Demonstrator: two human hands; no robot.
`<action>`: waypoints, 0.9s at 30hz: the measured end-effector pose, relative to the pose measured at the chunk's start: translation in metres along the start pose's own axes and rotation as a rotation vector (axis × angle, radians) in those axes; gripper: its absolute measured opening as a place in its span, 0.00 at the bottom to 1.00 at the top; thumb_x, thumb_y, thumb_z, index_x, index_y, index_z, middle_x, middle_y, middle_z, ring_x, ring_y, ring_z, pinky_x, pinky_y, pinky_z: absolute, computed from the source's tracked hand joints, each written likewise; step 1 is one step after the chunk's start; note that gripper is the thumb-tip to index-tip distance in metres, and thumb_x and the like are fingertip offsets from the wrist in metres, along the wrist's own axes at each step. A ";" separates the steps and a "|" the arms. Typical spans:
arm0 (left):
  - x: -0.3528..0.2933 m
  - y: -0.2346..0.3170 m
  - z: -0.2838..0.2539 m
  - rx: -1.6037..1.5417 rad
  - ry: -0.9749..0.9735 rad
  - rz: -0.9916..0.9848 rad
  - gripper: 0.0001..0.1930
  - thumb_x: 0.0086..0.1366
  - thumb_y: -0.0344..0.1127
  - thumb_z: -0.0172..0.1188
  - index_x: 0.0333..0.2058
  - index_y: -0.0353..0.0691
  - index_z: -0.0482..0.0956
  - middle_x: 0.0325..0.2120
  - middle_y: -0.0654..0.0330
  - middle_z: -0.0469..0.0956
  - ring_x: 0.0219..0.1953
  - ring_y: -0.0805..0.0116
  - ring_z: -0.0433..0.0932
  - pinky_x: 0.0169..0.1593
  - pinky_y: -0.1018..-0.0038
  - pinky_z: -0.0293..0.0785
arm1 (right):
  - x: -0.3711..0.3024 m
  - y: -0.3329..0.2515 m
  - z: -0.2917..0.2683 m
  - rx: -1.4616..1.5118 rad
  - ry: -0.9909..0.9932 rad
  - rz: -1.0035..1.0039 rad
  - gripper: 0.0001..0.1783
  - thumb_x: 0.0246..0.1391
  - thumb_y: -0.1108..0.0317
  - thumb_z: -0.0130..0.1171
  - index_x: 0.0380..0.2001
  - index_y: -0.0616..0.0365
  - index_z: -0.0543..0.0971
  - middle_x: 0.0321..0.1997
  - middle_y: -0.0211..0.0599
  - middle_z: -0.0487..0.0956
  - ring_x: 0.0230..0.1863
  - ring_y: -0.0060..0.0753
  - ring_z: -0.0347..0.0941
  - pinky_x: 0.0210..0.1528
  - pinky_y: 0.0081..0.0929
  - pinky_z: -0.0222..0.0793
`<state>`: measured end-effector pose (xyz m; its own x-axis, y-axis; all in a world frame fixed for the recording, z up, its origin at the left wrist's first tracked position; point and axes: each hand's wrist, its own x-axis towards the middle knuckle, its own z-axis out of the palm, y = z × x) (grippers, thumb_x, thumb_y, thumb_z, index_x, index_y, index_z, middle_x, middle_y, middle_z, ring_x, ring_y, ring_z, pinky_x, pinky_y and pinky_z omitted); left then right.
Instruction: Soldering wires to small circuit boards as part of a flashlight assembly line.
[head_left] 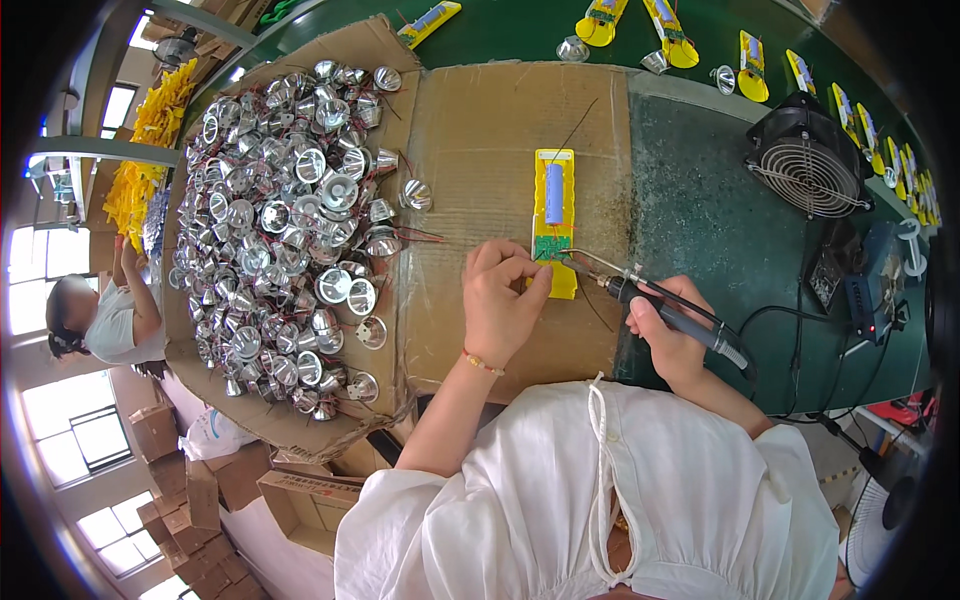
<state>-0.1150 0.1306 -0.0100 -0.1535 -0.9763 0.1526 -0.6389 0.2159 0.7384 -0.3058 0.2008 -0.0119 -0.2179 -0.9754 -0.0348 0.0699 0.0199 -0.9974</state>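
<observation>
On the cardboard sheet (470,130) before me lies a yellow flashlight housing (566,284) with a purple cylindrical battery (554,195) and a small green circuit board (551,247). My right hand (672,335) is closed around a soldering iron (650,300) that has a thin metal feed tube beside it; its tip reaches the board. My left hand (506,295) is at the board's left edge, thumb and forefinger pinched together. Whatever is between those fingertips is too small to make out. Thin dark wires stick out from both ends of the housing.
Silver reflector cups (290,240) with red wires fill a cardboard tray at left. A black fan (808,165) and a blue power unit (868,300) stand at right. More yellow housings (752,65) line the table's far edge. Another person (120,310) is at far left.
</observation>
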 end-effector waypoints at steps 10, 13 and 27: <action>0.006 0.001 -0.004 -0.023 -0.095 -0.091 0.05 0.49 0.32 0.62 0.22 0.38 0.80 0.30 0.61 0.73 0.38 0.65 0.68 0.44 0.71 0.64 | -0.001 0.000 0.000 0.006 0.026 0.013 0.08 0.48 0.73 0.59 0.29 0.63 0.71 0.21 0.34 0.76 0.22 0.17 0.71 0.24 0.16 0.66; 0.007 0.001 -0.004 -0.033 -0.106 -0.109 0.05 0.49 0.33 0.62 0.22 0.38 0.80 0.29 0.61 0.73 0.38 0.66 0.68 0.44 0.72 0.64 | -0.001 -0.001 0.000 -0.003 0.021 -0.001 0.08 0.47 0.73 0.59 0.29 0.63 0.71 0.21 0.34 0.76 0.22 0.17 0.71 0.24 0.16 0.67; 0.009 0.001 -0.006 -0.035 -0.134 -0.127 0.06 0.48 0.33 0.62 0.21 0.37 0.80 0.27 0.61 0.73 0.37 0.66 0.68 0.44 0.71 0.63 | 0.001 -0.001 -0.003 -0.003 0.035 -0.028 0.09 0.47 0.72 0.60 0.29 0.63 0.71 0.20 0.34 0.76 0.22 0.18 0.71 0.25 0.16 0.67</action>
<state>-0.1129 0.1216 -0.0037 -0.1736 -0.9843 -0.0307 -0.6334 0.0877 0.7689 -0.3090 0.2006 -0.0108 -0.2533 -0.9673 -0.0089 0.0599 -0.0065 -0.9982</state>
